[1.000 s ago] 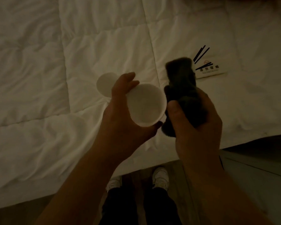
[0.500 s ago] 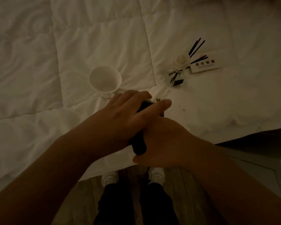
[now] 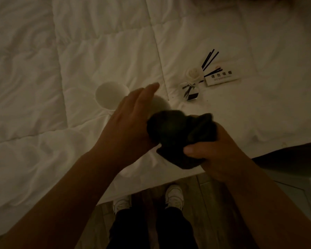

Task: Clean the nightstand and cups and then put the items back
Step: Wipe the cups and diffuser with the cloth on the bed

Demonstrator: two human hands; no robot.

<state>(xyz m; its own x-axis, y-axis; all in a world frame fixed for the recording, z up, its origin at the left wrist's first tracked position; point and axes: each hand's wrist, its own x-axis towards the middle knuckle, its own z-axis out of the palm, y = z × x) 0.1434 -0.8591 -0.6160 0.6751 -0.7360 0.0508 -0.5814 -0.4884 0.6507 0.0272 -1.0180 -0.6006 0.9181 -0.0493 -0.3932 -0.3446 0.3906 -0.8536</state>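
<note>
Bed (image 3: 43, 105): white quilt fills the view, dim light, rumpled near the edge.
Resting cup (image 3: 111, 95): white, standing on the quilt, mouth up, just left of the hands.
Left hand (image 3: 131, 121): wrapped around a second white cup (image 3: 160, 105), fingers pressed together and stretched over its far side; most of that cup is hidden.
Dark cloth (image 3: 178, 133): bunched up, pushed against the held cup's mouth.
Right hand (image 3: 214, 151): fingers curled tight into the cloth, thumb pinching its lower fold.
Reed diffuser (image 3: 191, 90): lying on the quilt beyond the hands, black sticks fanning out.
Sign card (image 3: 221, 78): small, lying just right of the diffuser.
Shoes (image 3: 174, 196): white, on the floor below.
</note>
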